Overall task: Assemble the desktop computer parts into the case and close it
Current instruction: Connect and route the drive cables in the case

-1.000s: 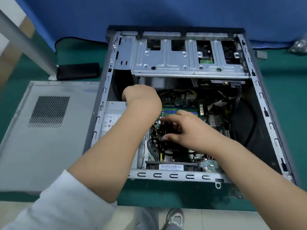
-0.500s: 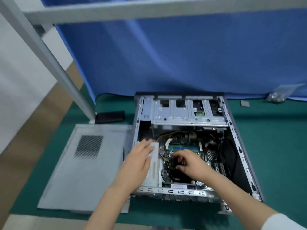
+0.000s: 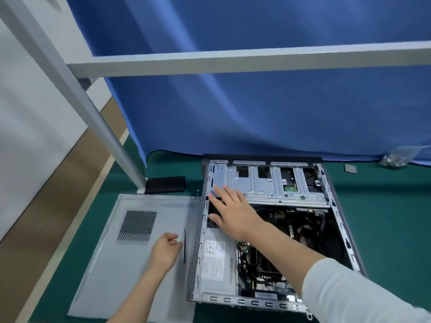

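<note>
- Left hand (image 3: 166,250): fingers curled at the side panel's (image 3: 130,257) handle slot, likely to lift it; grip not confirmed.
- Right hand (image 3: 233,210): spread flat, holding nothing, over the case's (image 3: 335,220) 10 o'clock corner, probably to steady it.
- Panel lies flat at the case's 9 o'clock; case not yet closed.

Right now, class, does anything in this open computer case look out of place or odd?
Nothing looks damaged or spilled. The grey perforated metal side panel lies flat on the green mat beside the open silver computer case, simply not yet fitted.

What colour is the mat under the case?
Dark green mat, seen in the head view around the open case.
</note>
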Tool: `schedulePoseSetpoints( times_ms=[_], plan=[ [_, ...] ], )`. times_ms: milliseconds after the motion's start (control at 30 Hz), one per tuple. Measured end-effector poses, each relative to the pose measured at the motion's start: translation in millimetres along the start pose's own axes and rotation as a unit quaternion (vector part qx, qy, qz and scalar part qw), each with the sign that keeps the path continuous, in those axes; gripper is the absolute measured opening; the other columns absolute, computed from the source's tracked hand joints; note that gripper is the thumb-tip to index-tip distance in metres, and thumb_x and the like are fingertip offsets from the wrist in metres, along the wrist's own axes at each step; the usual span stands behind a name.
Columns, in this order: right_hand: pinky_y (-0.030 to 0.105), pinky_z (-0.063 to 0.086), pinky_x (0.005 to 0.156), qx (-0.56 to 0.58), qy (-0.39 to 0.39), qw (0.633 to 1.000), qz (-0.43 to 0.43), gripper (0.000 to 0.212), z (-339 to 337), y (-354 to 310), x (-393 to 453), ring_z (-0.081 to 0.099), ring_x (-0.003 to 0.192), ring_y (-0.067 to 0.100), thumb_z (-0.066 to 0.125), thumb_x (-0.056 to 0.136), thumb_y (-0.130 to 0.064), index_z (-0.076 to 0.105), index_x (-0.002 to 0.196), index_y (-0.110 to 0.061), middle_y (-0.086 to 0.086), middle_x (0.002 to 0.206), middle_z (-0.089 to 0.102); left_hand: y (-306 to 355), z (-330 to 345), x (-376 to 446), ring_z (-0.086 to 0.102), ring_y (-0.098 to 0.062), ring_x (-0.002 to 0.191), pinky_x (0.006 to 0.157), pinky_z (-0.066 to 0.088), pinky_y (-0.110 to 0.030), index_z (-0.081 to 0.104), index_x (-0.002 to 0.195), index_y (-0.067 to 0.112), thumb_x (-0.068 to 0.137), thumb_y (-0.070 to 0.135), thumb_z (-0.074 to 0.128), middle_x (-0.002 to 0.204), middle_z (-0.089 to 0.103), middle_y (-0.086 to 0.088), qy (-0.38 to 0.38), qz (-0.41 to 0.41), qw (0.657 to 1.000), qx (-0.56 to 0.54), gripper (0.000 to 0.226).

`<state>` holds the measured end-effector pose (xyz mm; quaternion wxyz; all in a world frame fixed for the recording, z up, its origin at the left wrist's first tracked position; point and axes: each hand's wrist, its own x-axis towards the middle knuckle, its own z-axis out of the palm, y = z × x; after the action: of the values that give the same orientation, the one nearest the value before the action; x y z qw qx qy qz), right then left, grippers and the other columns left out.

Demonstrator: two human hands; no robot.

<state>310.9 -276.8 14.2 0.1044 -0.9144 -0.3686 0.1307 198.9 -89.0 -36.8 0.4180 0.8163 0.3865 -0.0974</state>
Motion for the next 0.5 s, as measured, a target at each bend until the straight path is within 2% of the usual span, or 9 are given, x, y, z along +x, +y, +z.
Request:
schedulePoseSetpoints(
  times_ms=[67,133,233,333,400,500],
  plan=[
    [0.042,-0.005,0.117,-0.017,-0.018,0.999,0.026,0.057,11,3,4,-0.006,0.147,0.02,0.02,0.102,-0.049,0.02,0.152,-0.023,-0.003,0.161,-0.004,-2,5,13,0.06,-0.022,0.104,0.085,0.041,-0.023,0.06,0.115,0.008,0.085,0.024,0.068,0.105,0.067,-0.008,-0.023,-0.016,0.998,0.063,0.035],
    [0.041,-0.005,0.117,-0.032,0.001,0.999,0.032,0.054,20,5,4,-0.005,0.147,0.02,0.019,0.102,-0.048,0.026,0.15,-0.026,-0.006,0.161,-0.005,-2,11,24,0.059,-0.022,0.107,0.085,0.042,-0.023,0.059,0.116,0.009,0.085,0.029,0.068,0.109,0.067,-0.007,-0.035,-0.015,0.992,0.121,0.038],
    [0.041,-0.003,0.118,-0.031,0.023,0.999,0.03,0.049,26,6,4,-0.001,0.147,0.02,0.02,0.102,-0.044,0.031,0.147,-0.028,-0.007,0.161,-0.002,0,19,32,0.058,-0.024,0.106,0.083,0.042,-0.024,0.059,0.11,0.009,0.088,0.022,0.064,0.115,0.064,-0.01,-0.039,-0.018,0.983,0.176,0.027],
    [0.041,0.002,0.118,-0.033,0.033,0.999,0.026,0.043,25,5,4,0.005,0.147,0.021,0.023,0.102,-0.042,0.046,0.134,-0.025,-0.007,0.161,0.004,-3,25,36,0.058,-0.026,0.095,0.076,0.042,-0.025,0.057,0.093,0.011,0.086,0.008,0.055,0.106,0.064,-0.011,-0.042,-0.027,0.98,0.19,0.008],
    [0.041,0.006,0.118,-0.032,0.043,0.998,0.026,0.04,26,8,4,0.009,0.146,0.022,0.025,0.102,-0.04,0.051,0.125,-0.021,-0.007,0.16,0.007,-4,28,38,0.057,-0.028,0.086,0.069,0.041,-0.025,0.055,0.084,0.014,0.084,0.004,0.052,0.094,0.062,-0.01,-0.044,-0.031,0.979,0.194,0.01],
    [0.041,0.008,0.118,-0.029,0.045,0.998,0.027,0.038,26,7,4,0.012,0.146,0.022,0.026,0.102,-0.038,0.049,0.126,-0.018,-0.006,0.16,0.01,3,23,39,0.049,-0.021,0.075,0.067,0.042,-0.025,0.049,0.068,0.019,0.084,0.01,0.056,0.082,0.057,-0.007,-0.064,-0.03,0.978,0.196,0.019]
  ],
)
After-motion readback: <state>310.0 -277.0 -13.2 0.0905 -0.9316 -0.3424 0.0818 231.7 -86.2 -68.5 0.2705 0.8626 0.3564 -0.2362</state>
